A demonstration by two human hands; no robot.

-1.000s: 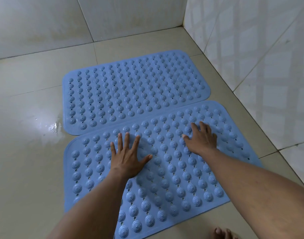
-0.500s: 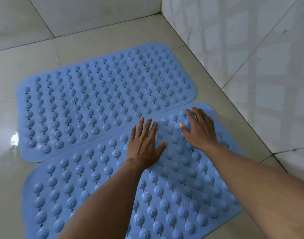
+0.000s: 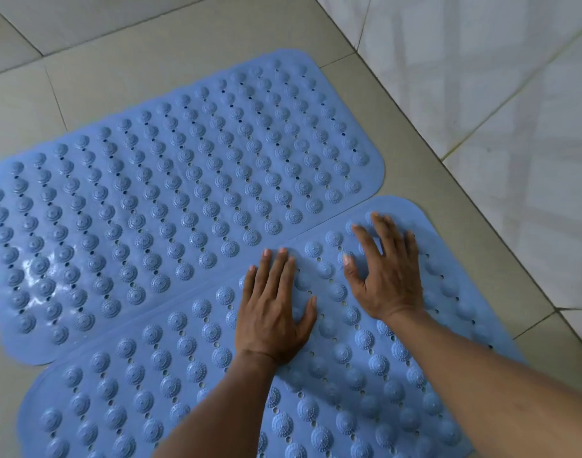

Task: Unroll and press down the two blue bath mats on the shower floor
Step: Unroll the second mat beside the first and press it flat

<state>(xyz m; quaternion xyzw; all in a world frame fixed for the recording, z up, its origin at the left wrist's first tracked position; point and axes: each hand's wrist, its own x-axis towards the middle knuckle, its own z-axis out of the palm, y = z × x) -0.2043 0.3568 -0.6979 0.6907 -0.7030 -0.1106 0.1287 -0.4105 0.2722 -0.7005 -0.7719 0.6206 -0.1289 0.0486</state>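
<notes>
Already both blue bath mats lie unrolled on the shower floor (image 3: pixel 84 61). The far mat (image 3: pixel 183 180) is spread out flat, and I see no curl at the edges that are in view. The near mat (image 3: pixel 134 391) lies just in front of it. Their long edges touch along one line, but I cannot tell if one edge sits a little over the other.

Both hands are on the near mat, close to its far right corner. The left hand (image 3: pixel 273 309) lies palm down with straight fingers held almost together, and its fingertips reach the line where the mats meet. The right hand (image 3: pixel 387 276) is also palm down, with the fingers spread wider. Neither hand holds anything; they only press on the mat.

In my judgement the unrolling is done and the pressing is near its end. What is left is probably this right end of the near mat, and perhaps its lower part, which goes out of the view.

A tiled wall (image 3: pixel 497 94) runs near the right ends of the mats, with a strip of bare floor between. On the left part of the far mat there is a shiny wet patch (image 3: pixel 41 276). Nothing stands in the way of the hands.
</notes>
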